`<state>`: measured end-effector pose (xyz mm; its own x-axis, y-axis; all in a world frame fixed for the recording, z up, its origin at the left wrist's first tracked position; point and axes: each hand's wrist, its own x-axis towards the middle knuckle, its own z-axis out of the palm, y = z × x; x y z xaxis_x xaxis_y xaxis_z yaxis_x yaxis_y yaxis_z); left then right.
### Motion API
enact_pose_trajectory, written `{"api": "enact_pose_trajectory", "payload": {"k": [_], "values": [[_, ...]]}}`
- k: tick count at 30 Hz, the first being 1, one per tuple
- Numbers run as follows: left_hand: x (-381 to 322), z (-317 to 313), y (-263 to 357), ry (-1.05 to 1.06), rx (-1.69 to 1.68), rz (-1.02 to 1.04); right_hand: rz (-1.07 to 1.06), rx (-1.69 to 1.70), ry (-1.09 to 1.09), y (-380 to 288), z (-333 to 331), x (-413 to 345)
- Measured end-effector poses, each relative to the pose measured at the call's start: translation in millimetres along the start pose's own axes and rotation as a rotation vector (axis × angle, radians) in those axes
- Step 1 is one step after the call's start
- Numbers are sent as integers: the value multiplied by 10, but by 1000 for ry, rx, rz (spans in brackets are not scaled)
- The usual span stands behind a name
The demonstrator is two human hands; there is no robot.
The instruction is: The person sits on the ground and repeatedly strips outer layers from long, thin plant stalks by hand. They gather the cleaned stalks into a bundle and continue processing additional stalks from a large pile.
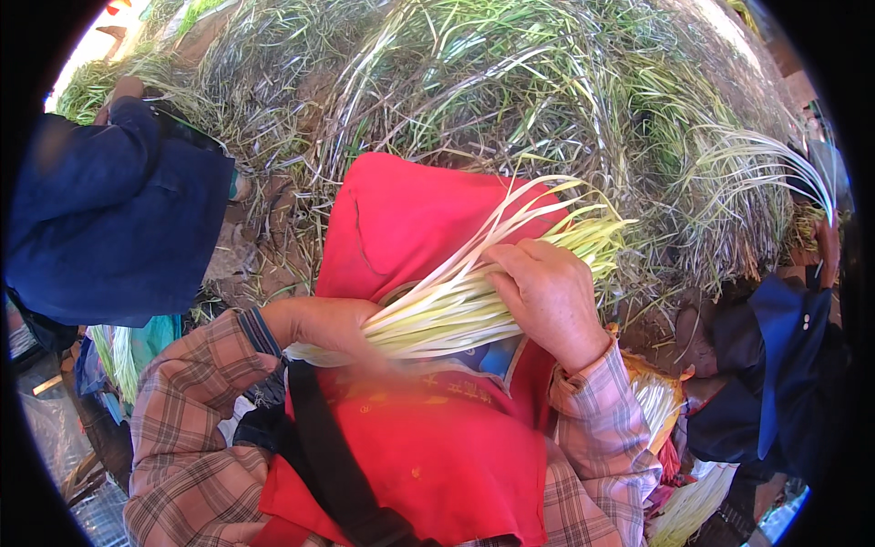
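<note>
A bundle of pale yellow-white leafy stalks, probably blanched chives (437, 318), lies slantwise across my lap over a red apron (424, 232). Around its lower left end my left hand (335, 328) is closed, the fingers partly blurred and hidden under the stalks. My right hand (547, 294) pinches a few stalks at the upper side of the bundle, near the yellow leaf tips. Those pinched strands arch a little away from the others. Beneath the bundle, part of a blue printed patch on the apron shows.
A large heap of green and dried leaves (478, 89) spreads before my knees. At left sits a person in a dark blue jacket (123, 212). Another person's hand (827, 249) at right holds white stalks (786, 164). More pale stalks (656, 407) fill an orange bag beside my right arm.
</note>
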<state>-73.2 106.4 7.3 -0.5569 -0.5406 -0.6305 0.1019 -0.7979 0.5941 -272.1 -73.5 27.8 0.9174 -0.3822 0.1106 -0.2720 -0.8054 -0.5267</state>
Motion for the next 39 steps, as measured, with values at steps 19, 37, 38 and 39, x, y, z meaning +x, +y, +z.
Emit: {"api": "enact_pose_trajectory", "payload": {"k": [19, 37, 38, 39], "values": [[16, -19, -8, 24, 52, -7, -265, -160, 53, 96, 126, 140], [29, -45, 13, 24, 33, -123, -278, -89, -6, 136, 32, 129], [31, -59, 6, 7, 28, -144, -298, -109, -23, 110, 45, 130], [33, -72, -3, -11, 24, -164, -318, -131, -40, 90, 53, 134]]}}
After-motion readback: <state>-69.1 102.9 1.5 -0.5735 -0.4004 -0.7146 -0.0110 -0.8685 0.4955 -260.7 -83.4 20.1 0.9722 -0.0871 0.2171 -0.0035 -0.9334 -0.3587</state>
